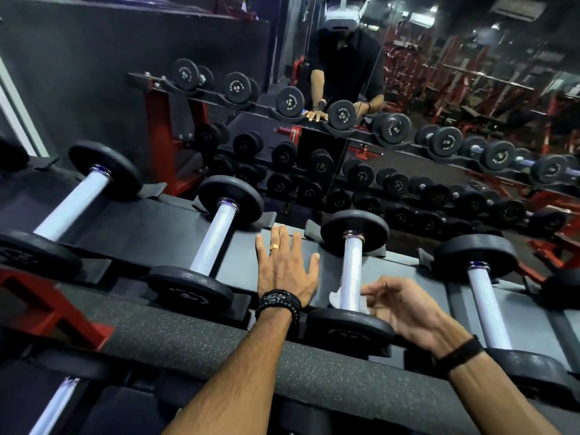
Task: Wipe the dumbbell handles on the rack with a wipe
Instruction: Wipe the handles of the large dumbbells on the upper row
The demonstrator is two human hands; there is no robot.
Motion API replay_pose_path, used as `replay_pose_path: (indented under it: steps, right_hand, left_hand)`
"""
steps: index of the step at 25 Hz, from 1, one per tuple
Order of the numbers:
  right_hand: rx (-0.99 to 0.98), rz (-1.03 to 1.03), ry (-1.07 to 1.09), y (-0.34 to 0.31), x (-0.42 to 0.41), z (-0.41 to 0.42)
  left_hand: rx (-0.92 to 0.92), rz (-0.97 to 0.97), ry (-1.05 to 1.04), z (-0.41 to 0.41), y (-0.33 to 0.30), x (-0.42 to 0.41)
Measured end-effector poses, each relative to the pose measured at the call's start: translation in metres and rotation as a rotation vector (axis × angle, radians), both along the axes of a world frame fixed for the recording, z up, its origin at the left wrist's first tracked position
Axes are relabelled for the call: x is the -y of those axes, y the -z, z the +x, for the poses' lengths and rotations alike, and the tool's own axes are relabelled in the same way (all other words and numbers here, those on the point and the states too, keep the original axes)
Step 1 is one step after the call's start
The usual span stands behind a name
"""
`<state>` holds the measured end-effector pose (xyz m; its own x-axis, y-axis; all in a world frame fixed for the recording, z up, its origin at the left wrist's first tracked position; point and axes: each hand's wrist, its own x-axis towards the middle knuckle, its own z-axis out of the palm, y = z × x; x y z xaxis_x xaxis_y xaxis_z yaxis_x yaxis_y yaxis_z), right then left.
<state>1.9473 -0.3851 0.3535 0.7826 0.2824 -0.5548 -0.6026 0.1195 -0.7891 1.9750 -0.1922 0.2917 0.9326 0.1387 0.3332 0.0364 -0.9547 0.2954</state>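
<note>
Several black dumbbells with silver knurled handles lie across the top shelf of the rack (pixel 175 221). A white wipe (pixel 337 296) is wrapped under the near end of the middle dumbbell's handle (pixel 354 271). My right hand (pixel 398 304) holds the wipe against that handle from the right, fingers curled around it. My left hand (pixel 284 266) lies flat with fingers spread on the dark shelf just left of that dumbbell. Another handle (pixel 215 238) lies further left, and one more (pixel 488 304) to the right.
A mirror behind the rack reflects a person, the dumbbell rows and red gym machines (pixel 470 73). A speckled padded rail (pixel 194 337) runs along the rack's front. A red frame post (pixel 40 296) stands at the left. A lower shelf holds another dumbbell handle (pixel 55 406).
</note>
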Motion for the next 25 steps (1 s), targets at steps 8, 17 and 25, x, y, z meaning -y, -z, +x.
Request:
replay_pose_path:
  steps: [8, 17, 25]
  right_hand:
    - [0.098, 0.013, 0.081, -0.023, -0.048, 0.036]
    - [0.178, -0.37, -0.147, -0.007, -0.033, 0.003]
    - [0.388, -0.607, -0.08, -0.018, -0.012, -0.005]
  left_hand:
    - [0.009, 0.0, -0.001, -0.002, 0.0, 0.0]
    - [0.015, -0.024, -0.005, -0.001, 0.001, 0.0]
    - [0.001, -0.025, -0.005, -0.001, -0.001, 0.001]
